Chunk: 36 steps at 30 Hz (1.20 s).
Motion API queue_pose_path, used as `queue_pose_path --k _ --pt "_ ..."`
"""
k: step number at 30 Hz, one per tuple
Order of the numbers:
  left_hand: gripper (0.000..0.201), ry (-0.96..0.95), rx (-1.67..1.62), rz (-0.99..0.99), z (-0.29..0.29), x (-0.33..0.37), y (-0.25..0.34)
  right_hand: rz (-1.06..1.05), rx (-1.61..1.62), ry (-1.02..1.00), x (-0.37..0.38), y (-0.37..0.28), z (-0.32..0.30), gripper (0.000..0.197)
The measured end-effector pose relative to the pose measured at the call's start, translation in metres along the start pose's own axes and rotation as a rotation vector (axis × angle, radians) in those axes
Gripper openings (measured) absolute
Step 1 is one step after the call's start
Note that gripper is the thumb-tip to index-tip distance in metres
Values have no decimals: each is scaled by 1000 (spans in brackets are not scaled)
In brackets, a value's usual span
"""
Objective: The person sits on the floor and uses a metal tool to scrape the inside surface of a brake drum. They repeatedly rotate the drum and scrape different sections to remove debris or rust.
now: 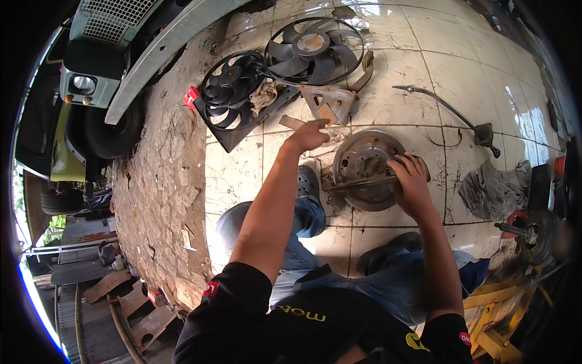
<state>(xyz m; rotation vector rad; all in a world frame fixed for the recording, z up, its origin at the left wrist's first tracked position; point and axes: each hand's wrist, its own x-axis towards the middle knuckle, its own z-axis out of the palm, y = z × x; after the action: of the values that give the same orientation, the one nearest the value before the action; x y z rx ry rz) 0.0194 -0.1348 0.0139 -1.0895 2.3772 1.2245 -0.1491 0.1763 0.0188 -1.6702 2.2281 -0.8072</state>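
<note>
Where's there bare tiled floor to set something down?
Cream tiles lie bare between the large round black fan and the bent black rod, and beyond that rod toward the picture's upper right. It is crowded around the left hand, with the rusty triangular metal bracket and smaller black fan close by, and where the right hand meets the round grey metal dish.

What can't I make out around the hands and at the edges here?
Head view:
- Whether the left hand holds anything: its own curled fingers hide the palm.
- Part of the flat bar: the right hand covers it.
- Part of the round metal dish: the bar lies across the line of sight.
- The rest of the vehicle: cut off at the fisheye's rim.
</note>
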Motion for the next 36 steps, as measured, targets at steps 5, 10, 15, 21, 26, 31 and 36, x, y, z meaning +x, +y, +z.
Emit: queue_pose_path --k 5,10,15,21,26,31,36 --pt "63 252 186 -197 -32 57 -94 30 15 -43 -3 -10 -5 58" --pt "68 405 399 -390 -54 121 -173 136 -28 -132 -3 -21 -15 59" --pt "80 517 391 -581 -78 163 -236 195 -29 -201 0 -17 -11 52" --pt "83 410 509 -757 -100 199 -230 211 -67 -217 -1 -14 -13 48" --pt "41 458 505 -577 -110 169 -251 195 -31 -191 3 -17 -13 52" --pt "44 436 376 -210 -150 118 -179 164 121 -117 6 -18 -15 65" --pt "38 280 31 15 -140 26 -37 43 306 -13 -2 -5 -12 76"
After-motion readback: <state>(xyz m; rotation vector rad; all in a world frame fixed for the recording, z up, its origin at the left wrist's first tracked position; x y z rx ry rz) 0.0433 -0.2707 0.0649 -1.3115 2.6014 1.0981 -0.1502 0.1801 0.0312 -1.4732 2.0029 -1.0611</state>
